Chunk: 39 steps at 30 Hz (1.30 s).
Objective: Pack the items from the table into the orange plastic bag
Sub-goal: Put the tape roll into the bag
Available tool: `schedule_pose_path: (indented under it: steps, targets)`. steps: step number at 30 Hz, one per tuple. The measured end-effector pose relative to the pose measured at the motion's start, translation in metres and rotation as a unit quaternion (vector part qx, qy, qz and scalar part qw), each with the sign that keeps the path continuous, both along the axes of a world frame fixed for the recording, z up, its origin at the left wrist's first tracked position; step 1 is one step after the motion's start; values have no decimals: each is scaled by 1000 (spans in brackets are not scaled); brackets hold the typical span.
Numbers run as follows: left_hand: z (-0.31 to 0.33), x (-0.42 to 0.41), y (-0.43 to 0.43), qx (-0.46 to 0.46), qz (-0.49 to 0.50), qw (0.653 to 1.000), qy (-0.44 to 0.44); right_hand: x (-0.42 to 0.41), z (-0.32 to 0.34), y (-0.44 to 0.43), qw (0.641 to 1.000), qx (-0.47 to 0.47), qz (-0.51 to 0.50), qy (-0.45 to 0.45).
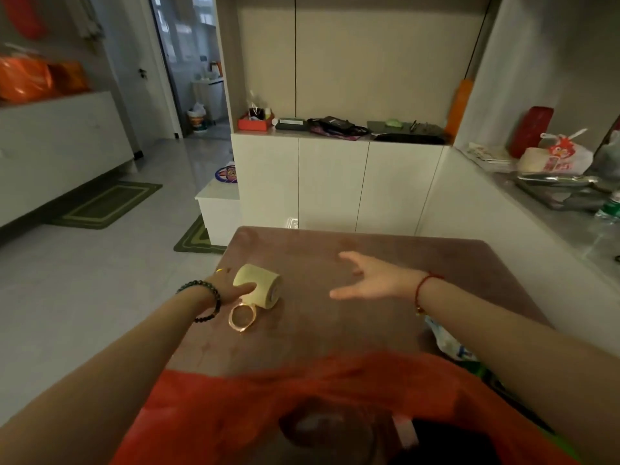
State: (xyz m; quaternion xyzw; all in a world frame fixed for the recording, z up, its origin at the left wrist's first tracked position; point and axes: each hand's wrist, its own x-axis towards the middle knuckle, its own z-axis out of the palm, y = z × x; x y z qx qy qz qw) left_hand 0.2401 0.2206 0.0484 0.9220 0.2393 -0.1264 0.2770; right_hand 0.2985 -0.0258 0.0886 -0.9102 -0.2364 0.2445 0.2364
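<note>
1. Bag (268, 397) is lying at 6 o'clock on the table (453, 263).
2. Tape ring (242, 317) is lying just beside the roll (265, 280), at its 7 o'clock.
3. Left hand (229, 290) is gripping the roll, thumb across it.
4. Right hand (372, 280) is hovering at 3 o'clock, fingers spread, empty.

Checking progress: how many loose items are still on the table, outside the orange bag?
2. A yellow roll gripped by the left hand, and a clear tape ring just in front of it. The right forearm may hide more at the table edge.
</note>
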Motion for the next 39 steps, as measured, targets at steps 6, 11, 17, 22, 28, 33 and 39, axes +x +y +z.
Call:
schedule_pose_path:
  steps: [6,11,17,22,28,33,39]
  targets:
    - [-63,71,22,-122,102,985,-70,64,-65,85,998,52,24,34]
    - [-102,92,39,-177,129,967,-132,78,-105,132,994,96,8,42]
    - [-61,60,16,-143,-87,954,-247,48,-79,127,990,143,3,-6]
    - [23,-34,-17,-166,-225,866,-414,-18,3,72,965,228,22,-126]
    - [25,-172,-7,28,-250,961,-113,-124,33,-11,940,286,11,-184]
    - [11,-195,-2,76,-134,977,-148,-210,15,-29,948,279,40,-152]
    - [49,-204,-17,-238,91,934,-251,-271,-23,-17,950,300,-67,57]
